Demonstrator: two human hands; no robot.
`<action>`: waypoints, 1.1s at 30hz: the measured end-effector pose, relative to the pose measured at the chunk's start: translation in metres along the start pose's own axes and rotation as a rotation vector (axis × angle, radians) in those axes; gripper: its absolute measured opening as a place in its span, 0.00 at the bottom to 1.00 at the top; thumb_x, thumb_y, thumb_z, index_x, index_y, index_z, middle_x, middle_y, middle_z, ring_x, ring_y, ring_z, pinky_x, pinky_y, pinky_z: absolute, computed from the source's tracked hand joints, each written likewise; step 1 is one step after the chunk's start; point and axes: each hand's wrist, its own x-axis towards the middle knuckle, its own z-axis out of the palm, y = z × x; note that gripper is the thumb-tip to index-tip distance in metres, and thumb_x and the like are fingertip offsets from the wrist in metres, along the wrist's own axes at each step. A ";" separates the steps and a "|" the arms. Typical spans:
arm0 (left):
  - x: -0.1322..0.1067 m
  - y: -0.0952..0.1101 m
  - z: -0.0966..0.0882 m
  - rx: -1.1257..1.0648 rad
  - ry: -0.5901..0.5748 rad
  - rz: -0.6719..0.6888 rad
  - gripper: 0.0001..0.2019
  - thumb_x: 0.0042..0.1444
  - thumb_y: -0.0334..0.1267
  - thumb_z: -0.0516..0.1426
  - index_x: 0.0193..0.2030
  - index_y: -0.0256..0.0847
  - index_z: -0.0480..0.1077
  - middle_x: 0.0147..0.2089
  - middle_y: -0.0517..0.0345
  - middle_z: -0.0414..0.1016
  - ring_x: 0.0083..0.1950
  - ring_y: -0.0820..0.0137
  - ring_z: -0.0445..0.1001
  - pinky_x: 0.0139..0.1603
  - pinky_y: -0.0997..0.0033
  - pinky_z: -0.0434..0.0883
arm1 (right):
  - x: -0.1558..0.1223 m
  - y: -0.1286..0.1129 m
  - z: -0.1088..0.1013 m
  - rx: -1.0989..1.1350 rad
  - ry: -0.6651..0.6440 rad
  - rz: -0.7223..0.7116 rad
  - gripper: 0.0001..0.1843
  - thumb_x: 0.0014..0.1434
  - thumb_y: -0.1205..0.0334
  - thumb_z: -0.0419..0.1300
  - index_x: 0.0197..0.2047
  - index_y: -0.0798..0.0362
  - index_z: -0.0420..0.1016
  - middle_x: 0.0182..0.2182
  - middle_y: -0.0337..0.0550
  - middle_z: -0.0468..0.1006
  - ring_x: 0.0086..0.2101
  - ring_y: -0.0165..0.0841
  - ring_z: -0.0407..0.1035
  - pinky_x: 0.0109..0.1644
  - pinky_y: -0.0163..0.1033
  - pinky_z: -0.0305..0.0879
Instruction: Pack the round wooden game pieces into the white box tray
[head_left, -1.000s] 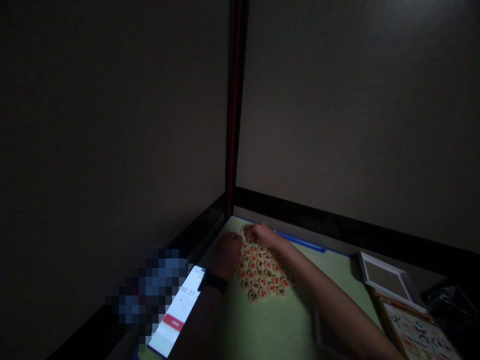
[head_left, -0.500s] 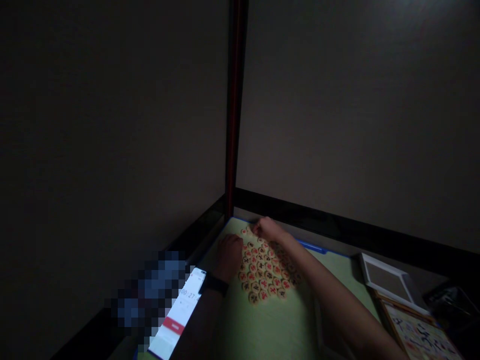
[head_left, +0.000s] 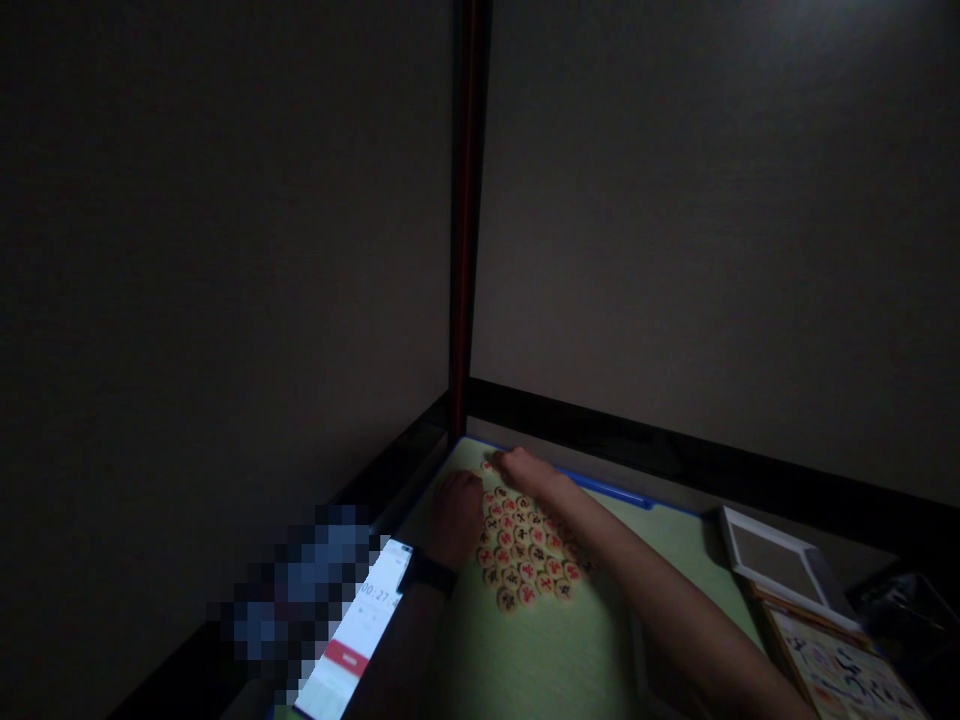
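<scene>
Many round wooden xiangqi pieces (head_left: 523, 552), marked in red or black, lie face up in a tight cluster on a green-topped table (head_left: 525, 660). Along the cluster's left edge rests my left hand (head_left: 457, 512), fingers curled, a dark band on its wrist; whatever it may hold is hidden. My right hand (head_left: 526, 470) reaches over the far end of the cluster. Its fingers are pinched down on a piece beside a red-marked piece (head_left: 487, 464) at the far corner. The right forearm covers some pieces on the right side.
A lit phone (head_left: 352, 630) showing a running timer lies left of my left forearm. On the right are a white open tray (head_left: 780, 562) and a framed board with dark markings (head_left: 844, 665). A blue strip (head_left: 607, 488) edges the table's far side, against the walls.
My right hand has shifted slightly left and toward me, its fingers now over a piece near the far corner. The left hand has hardly moved.
</scene>
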 end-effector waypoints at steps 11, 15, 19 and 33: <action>0.000 0.000 -0.001 -0.021 -0.006 -0.001 0.16 0.64 0.28 0.46 0.46 0.34 0.75 0.50 0.44 0.76 0.54 0.60 0.70 0.56 0.61 0.65 | -0.003 0.024 -0.011 0.238 -0.036 -0.099 0.17 0.45 0.79 0.59 0.32 0.53 0.85 0.27 0.37 0.83 0.32 0.32 0.77 0.36 0.30 0.66; 0.000 0.000 -0.002 -0.024 -0.009 0.000 0.16 0.64 0.28 0.47 0.47 0.34 0.75 0.51 0.44 0.76 0.55 0.60 0.70 0.57 0.62 0.65 | -0.004 0.031 -0.007 0.260 -0.045 -0.107 0.15 0.44 0.76 0.61 0.32 0.52 0.86 0.28 0.38 0.84 0.32 0.33 0.77 0.36 0.31 0.66; -0.001 0.000 -0.004 -0.040 0.001 -0.010 0.17 0.63 0.27 0.47 0.49 0.34 0.75 0.51 0.43 0.76 0.56 0.61 0.70 0.58 0.63 0.64 | -0.005 0.034 -0.003 0.260 -0.035 -0.124 0.18 0.45 0.76 0.59 0.33 0.52 0.86 0.29 0.39 0.85 0.32 0.34 0.78 0.37 0.32 0.67; 0.000 -0.003 -0.001 -0.078 -0.003 -0.057 0.23 0.59 0.22 0.48 0.60 0.34 0.69 0.61 0.42 0.72 0.62 0.62 0.69 0.64 0.64 0.64 | -0.027 0.048 -0.014 0.119 0.045 -0.075 0.22 0.50 0.75 0.58 0.45 0.53 0.84 0.40 0.44 0.84 0.39 0.36 0.77 0.43 0.35 0.66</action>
